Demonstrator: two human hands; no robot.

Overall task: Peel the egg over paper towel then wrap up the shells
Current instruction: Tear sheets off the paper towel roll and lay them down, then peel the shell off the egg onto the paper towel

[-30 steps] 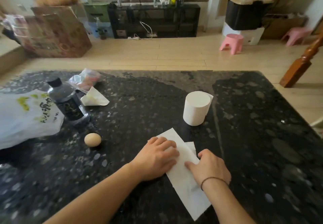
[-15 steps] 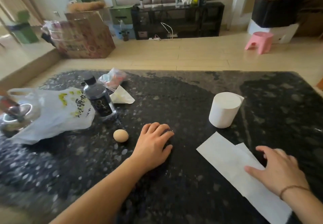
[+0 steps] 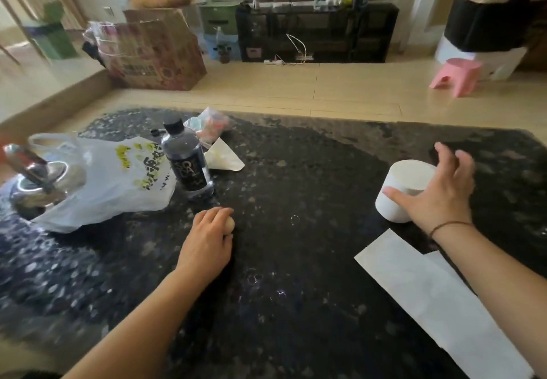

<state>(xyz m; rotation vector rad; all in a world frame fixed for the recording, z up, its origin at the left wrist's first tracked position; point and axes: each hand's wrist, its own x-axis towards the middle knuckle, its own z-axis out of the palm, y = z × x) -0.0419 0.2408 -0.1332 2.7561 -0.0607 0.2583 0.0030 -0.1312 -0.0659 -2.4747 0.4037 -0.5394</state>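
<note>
A black speckled stone table (image 3: 296, 304) fills most of the view, with pale tiled floor beyond its far edge. At its left end lies a white plastic shopping bag with yellow and black print (image 3: 118, 183), and a shiny metal kettle (image 3: 35, 180) sits just beside it. A long white paper towel sheet (image 3: 438, 298) lies flat toward the right near corner. A white roll of paper towel (image 3: 399, 183) stands upright beyond the sheet. A dark plastic bottle with a black cap (image 3: 185, 156) stands against the bag's right edge, a small white wrapper (image 3: 223, 156) just beside it. The left hand (image 3: 207, 245) rests on the table, fingers curled around the small tan egg (image 3: 229, 224), only a sliver of which shows. The right hand (image 3: 441, 192), fingers spread wide, reaches over the roll, thumb against its side; whether it actually grips I cannot tell.
</note>
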